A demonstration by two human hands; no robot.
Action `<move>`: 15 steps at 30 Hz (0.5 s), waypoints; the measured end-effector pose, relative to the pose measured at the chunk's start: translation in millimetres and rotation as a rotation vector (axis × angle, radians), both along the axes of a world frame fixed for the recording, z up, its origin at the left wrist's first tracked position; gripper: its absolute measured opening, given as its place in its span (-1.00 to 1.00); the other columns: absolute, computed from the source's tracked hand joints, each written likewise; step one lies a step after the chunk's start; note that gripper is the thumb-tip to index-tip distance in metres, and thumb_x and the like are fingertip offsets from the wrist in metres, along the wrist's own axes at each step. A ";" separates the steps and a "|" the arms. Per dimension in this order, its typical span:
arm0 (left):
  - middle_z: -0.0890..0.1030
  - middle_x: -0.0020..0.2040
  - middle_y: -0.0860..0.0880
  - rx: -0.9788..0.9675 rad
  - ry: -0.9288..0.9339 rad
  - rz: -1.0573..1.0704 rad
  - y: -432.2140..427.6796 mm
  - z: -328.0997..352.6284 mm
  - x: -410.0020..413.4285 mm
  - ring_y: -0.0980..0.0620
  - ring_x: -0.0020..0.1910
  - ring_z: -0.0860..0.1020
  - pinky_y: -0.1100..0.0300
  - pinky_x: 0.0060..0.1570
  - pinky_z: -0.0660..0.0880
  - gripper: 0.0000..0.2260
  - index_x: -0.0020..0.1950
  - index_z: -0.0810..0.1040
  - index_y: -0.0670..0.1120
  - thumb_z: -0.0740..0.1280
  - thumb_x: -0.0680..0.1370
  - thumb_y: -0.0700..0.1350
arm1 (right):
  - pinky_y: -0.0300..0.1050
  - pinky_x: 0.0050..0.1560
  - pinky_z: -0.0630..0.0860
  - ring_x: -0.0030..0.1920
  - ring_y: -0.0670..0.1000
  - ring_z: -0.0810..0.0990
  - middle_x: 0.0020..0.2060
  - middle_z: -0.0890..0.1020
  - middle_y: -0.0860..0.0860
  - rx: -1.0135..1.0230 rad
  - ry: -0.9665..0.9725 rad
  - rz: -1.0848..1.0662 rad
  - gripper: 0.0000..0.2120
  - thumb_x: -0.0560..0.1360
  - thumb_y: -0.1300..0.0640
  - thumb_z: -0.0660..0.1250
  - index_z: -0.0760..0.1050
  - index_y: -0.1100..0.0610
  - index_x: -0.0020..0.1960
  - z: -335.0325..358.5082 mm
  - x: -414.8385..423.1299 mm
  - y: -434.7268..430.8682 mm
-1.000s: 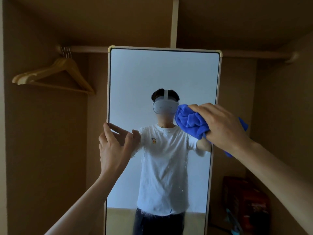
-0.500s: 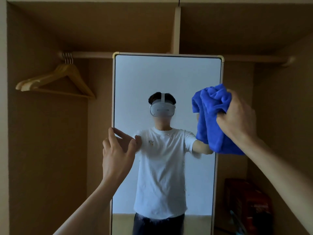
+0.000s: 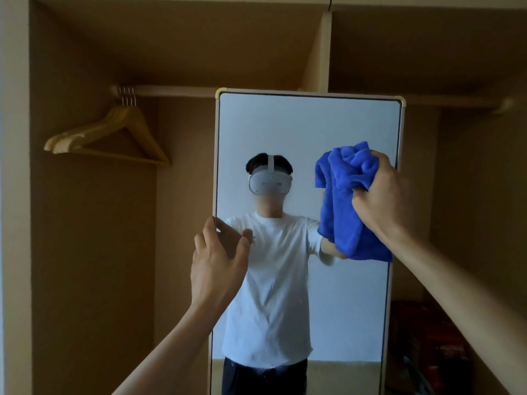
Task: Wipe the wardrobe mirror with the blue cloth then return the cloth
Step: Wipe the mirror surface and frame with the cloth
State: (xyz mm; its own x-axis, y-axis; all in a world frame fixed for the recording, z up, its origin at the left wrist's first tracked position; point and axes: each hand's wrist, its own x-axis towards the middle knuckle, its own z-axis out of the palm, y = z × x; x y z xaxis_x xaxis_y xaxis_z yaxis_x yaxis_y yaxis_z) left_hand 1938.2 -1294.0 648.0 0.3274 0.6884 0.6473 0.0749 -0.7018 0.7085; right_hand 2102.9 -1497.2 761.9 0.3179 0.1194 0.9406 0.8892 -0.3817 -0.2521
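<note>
blue cloth bunched at the mirror's right edge

the blue cloth (image 3: 349, 201) is crumpled into a loose bundle in front of the right side of the wardrobe mirror (image 3: 308, 132), about level with the reflected head and chest. its upper part is gathered in a fist and the rest hangs down in folds, the lowest fold ending near the mirror's right frame. whether the cloth presses on the glass or sits just off it cannot be told from this view.

the right hand (image 3: 382, 195) holds the bundle from the right, fingers (image 3: 360, 201) curled tight into the fabric, forearm running down to the lower right corner. the left hand (image 3: 218, 260) is at the mirror's left edge, fingers spread and apart, their tips at the frame around chest height of the reflection; nothing is in it.

the mirror is tall and narrow with a pale frame and yellow corner caps, standing inside the open wardrobe. it reflects a person in a white t-shirt wearing a headset. faint droplets or streaks show low on the glass.

behind the mirror's top runs a wooden rail (image 3: 176, 91), with wooden hangers (image 3: 114, 132) at its left end. a dark red object (image 3: 427, 346) sits low at the right, too dim to identify.
</note>
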 end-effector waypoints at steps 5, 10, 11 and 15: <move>0.34 0.48 -0.04 0.000 0.012 -0.058 5.3 0.7 -8.2 -0.10 0.32 0.49 -0.03 0.19 0.54 -0.36 0.60 0.10 0.05 0.31 0.60 0.12 | -0.03 -0.15 0.47 -0.16 0.10 0.59 -0.14 0.61 0.02 -0.024 0.004 -0.008 -0.66 0.48 0.20 0.37 0.45 0.09 0.23 2.5 -29.9 35.9; 0.36 0.46 -0.01 -0.005 0.032 -0.092 9.4 0.7 -12.4 -0.06 0.26 0.53 0.16 0.00 0.43 -0.37 0.60 0.10 0.08 0.31 0.61 0.08 | -0.08 -0.20 0.38 -0.20 0.08 0.54 -0.16 0.56 0.00 -0.072 -0.008 -0.009 -0.64 0.46 0.22 0.37 0.45 0.11 0.24 4.4 -49.3 64.4; 0.37 0.45 -0.01 -0.006 0.032 -0.100 10.0 0.1 -13.0 -0.05 0.24 0.53 0.17 0.00 0.42 -0.36 0.60 0.09 0.08 0.32 0.60 0.07 | -0.07 -0.20 0.39 -0.20 0.09 0.54 -0.15 0.56 0.01 -0.079 -0.014 -0.005 -0.63 0.46 0.21 0.36 0.44 0.11 0.25 4.6 -53.3 69.5; 0.38 0.41 0.03 -0.015 0.035 -0.151 14.3 -2.2 -16.5 0.02 0.15 0.51 0.15 0.01 0.41 -0.36 0.60 0.09 0.13 0.32 0.60 0.07 | -0.08 -0.18 0.40 -0.13 0.15 0.58 -0.06 0.59 0.04 -0.144 -0.041 0.010 -0.59 0.43 0.20 0.34 0.42 0.08 0.28 0.7 -67.2 95.2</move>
State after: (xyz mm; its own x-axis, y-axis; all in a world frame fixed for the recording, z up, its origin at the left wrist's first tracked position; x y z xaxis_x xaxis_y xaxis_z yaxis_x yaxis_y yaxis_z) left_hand 1921.7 -1279.7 645.8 0.4504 0.6390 0.6235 -0.0059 -0.6963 0.7178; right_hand 2035.7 -1402.0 762.6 0.2776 0.2569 0.9257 0.9016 -0.4025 -0.1587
